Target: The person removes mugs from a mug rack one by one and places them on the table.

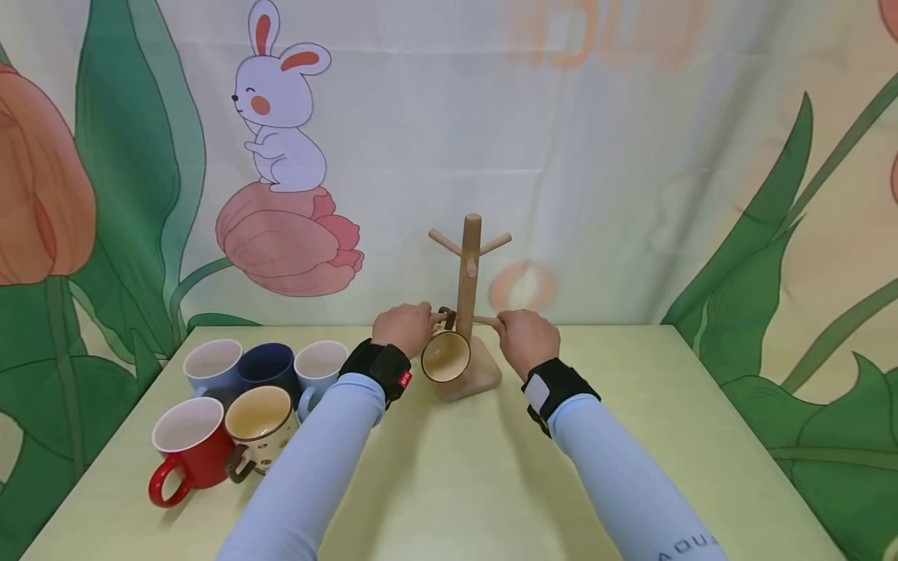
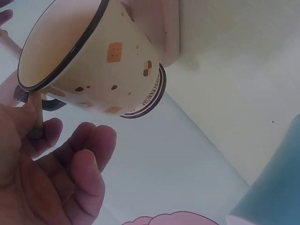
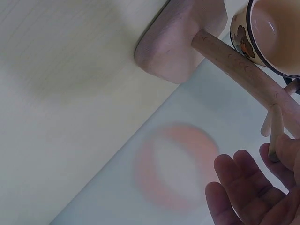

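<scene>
A wooden mug tree (image 1: 468, 273) stands near the back edge of the table. From one of its lower pegs (image 2: 37, 110) a cream mug (image 2: 101, 65) with a dark rim and cookie prints hangs by its dark handle, tilted with its mouth toward me. My left hand (image 1: 403, 329) pinches that peg's end between thumb and index finger, just outside the handle; its other fingers are loosely bent. On the opposite side, my right hand (image 1: 529, 340) pinches the tip of another lower peg (image 3: 276, 131). The upper pegs (image 1: 496, 244) hold no mugs.
Several mugs cluster at the left of the table: a red one (image 1: 199, 452), a second cream cookie-print one (image 1: 270, 448), a navy one (image 1: 270, 374) and two light blue ones, including the right one (image 1: 319, 374). A printed cloth (image 1: 596, 179) hangs behind the table.
</scene>
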Available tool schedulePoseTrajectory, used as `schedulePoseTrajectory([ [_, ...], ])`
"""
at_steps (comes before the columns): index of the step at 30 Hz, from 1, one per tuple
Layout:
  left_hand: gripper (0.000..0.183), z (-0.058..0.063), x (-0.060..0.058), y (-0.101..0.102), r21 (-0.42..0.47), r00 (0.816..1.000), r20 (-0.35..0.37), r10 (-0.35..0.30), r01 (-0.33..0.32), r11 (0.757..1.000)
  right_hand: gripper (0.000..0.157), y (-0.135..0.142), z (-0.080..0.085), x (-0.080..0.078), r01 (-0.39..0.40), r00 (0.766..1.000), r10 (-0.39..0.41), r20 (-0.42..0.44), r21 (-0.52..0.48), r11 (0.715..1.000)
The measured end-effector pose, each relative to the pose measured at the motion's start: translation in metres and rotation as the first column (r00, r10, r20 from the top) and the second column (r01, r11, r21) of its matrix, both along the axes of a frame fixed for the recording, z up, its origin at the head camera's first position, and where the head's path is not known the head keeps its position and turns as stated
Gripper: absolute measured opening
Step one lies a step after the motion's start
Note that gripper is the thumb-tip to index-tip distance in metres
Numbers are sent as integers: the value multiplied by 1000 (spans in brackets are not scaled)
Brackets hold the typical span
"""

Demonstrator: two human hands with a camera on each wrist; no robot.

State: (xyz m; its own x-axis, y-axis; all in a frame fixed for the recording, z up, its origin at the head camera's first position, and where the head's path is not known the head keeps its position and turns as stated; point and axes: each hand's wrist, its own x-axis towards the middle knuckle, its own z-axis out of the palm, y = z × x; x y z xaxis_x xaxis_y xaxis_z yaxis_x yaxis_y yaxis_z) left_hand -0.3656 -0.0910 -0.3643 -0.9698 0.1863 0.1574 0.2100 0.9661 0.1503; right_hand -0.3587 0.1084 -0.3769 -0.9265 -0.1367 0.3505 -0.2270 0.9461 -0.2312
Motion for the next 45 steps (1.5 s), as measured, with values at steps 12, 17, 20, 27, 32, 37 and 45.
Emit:
schedulePoseTrajectory([
  [12,37,-1,9,7,-16,1000,-5,2,-2,1000,17,4,1,-5,31,999,-31,-7,-2,1000],
  [17,37,-1,13,9,-27,1000,6,0,0,1000,18,6,2,-7,34,999,-34,19,-3,999],
  [20,37,-3,15,10,-30,1000,-10,-6,6,1000,19,8,2,-9,31,999,-31,30,-7,999],
  [27,34,-10,21,14,-22,993,-106,-48,46,999,21,11,2,-17,7,998,-7,61,-10,1000],
  [32,34,-14,27,18,-45,975,-211,-67,59,997,30,15,2,-24,-15,994,18,109,-26,1000],
  [37,32,-14,33,25,-46,965,-253,-66,56,997,36,20,4,-29,-44,986,52,160,-56,997],
  [45,28,-14,37,32,-66,968,-244,-55,40,997,37,20,8,-33,-66,983,74,170,-47,997],
])
